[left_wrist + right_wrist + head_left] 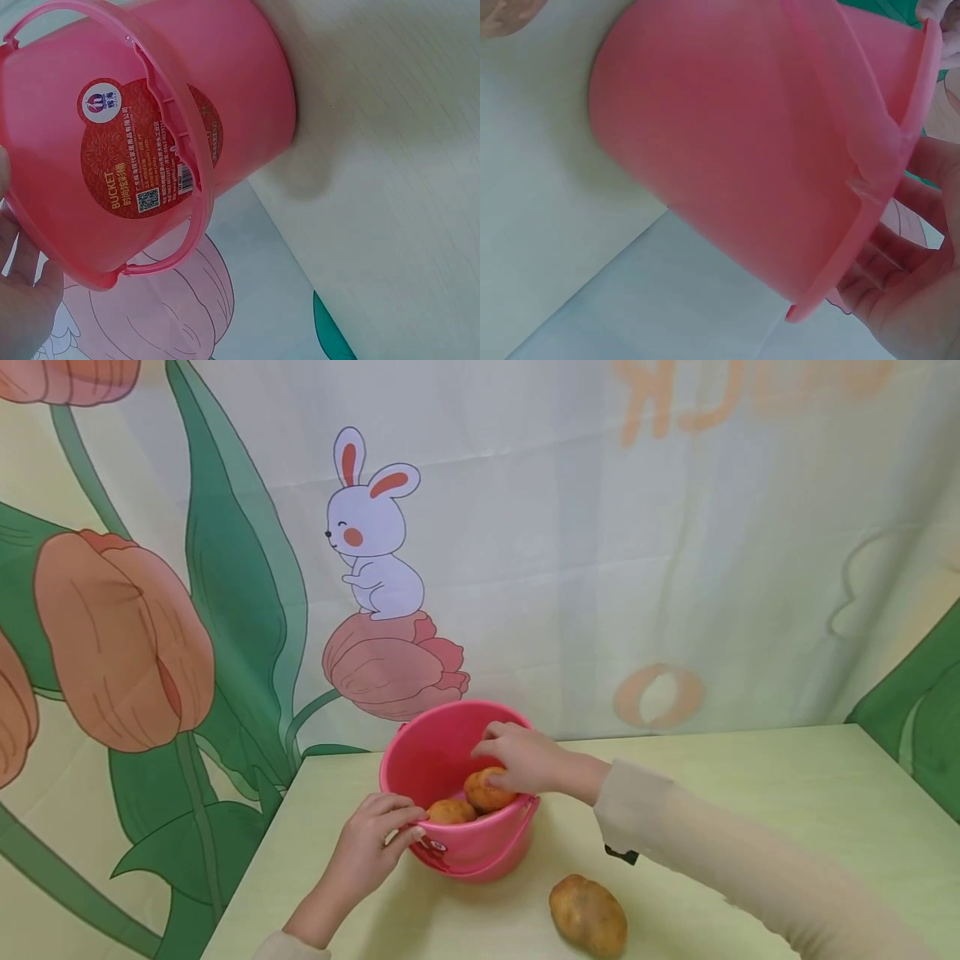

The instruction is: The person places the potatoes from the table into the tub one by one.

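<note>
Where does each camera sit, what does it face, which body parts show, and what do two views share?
Head: on the head, facing forward and down at the pink bucket; left hand, right hand and both sleeves show.
Left wrist: worn there, facing the bucket's label; part of the left hand shows.
Right wrist: worn there, facing the bucket's wall; the right hand and bits of the left show.
Head and right wrist share the bucket, both hands and a loose potato.
</note>
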A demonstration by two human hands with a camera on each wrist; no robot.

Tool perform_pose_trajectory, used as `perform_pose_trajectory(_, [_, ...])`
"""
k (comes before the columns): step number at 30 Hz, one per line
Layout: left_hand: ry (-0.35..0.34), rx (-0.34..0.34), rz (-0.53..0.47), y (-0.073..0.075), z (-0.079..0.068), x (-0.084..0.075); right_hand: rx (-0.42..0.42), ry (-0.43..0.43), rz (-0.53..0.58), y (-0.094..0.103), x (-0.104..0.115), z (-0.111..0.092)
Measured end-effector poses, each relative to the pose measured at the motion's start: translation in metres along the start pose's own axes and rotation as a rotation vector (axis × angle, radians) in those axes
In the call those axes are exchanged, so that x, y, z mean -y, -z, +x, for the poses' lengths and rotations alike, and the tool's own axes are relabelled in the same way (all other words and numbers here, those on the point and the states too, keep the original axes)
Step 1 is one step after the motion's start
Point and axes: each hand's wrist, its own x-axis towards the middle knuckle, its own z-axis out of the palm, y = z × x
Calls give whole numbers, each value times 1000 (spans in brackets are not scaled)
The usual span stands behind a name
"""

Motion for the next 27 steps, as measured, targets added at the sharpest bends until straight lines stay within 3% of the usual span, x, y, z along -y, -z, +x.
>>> perform_pose_trajectory(27, [39, 26, 2, 1, 1, -2, -10, 54, 45, 21, -1, -32])
